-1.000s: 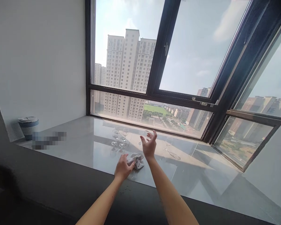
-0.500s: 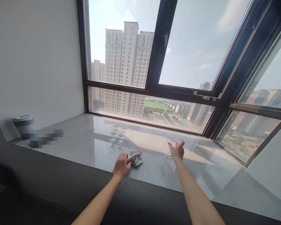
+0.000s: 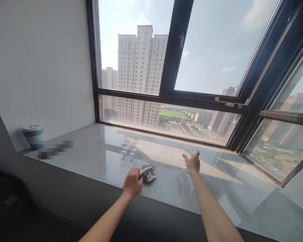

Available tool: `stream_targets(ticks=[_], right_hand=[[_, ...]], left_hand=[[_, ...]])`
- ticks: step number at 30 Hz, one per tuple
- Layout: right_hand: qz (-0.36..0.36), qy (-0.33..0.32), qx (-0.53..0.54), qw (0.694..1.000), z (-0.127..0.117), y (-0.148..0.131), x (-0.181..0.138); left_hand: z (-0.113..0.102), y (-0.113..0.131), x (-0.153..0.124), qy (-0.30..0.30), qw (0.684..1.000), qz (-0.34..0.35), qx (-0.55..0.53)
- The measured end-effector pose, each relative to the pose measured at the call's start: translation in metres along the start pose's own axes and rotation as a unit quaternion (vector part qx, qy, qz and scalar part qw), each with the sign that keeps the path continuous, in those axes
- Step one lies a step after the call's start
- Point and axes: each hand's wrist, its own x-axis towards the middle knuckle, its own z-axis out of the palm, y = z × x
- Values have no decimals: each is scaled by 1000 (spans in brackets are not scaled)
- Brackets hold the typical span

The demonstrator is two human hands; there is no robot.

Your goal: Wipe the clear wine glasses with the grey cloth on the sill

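My left hand (image 3: 132, 182) is closed on a crumpled pale grey cloth (image 3: 148, 173), which rests on the glossy window ledge (image 3: 86, 161) near its front edge. Farther right, my right hand (image 3: 193, 163) is by a clear stemmed glass (image 3: 187, 148) standing on the ledge. Its thumb and fingers are spread apart, and the hand hides part of the glass's stem. Whether the fingers touch the glass is hard to make out. A group of several more stemmed glasses (image 3: 132, 145) stands upright beyond the cloth, to the left.
A blue and white lidded cup (image 3: 33, 137) stands at the ledge's left end by the wall. Beside it lies a pixelated dark item (image 3: 55, 149). A dark-framed window (image 3: 166, 99) runs along the back, and another pane (image 3: 267, 148) closes the right side.
The view has shifted slightly, so the scene sits a little farther right. Both hands stay in nearly the same places, the left one still on the cloth.
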Motion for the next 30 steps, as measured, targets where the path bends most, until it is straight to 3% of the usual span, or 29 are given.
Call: stream_targets(ticks=[10, 13, 16, 18, 20, 24, 26, 30], right_hand=[[0, -10, 1, 1000, 2, 3, 7], [-43, 89, -22, 995, 0, -1, -7], [-150, 155, -3, 976, 2, -15, -34], [-215, 96, 35, 971, 7, -30, -60], [-253, -13, 84, 964, 16, -48, -90], [-314, -207, 133, 917, 38, -75, -150], [-323, -231, 140, 907, 51, -80, -173], [-308, -199, 156, 917, 73, -76, -193]], left_hand=[[-3, 2, 1, -11, 1000, -18, 9], [-2, 2, 1, -8, 1000, -14, 12], [-4, 4, 1, -9, 1000, -11, 11], [-7, 6, 0, -18, 1000, -9, 7], [-11, 9, 0, -29, 1000, -6, 8], [-19, 14, -1, -41, 999, 23, 21], [-20, 14, -2, -43, 998, 40, 27], [-18, 9, -2, -47, 997, 63, 15]])
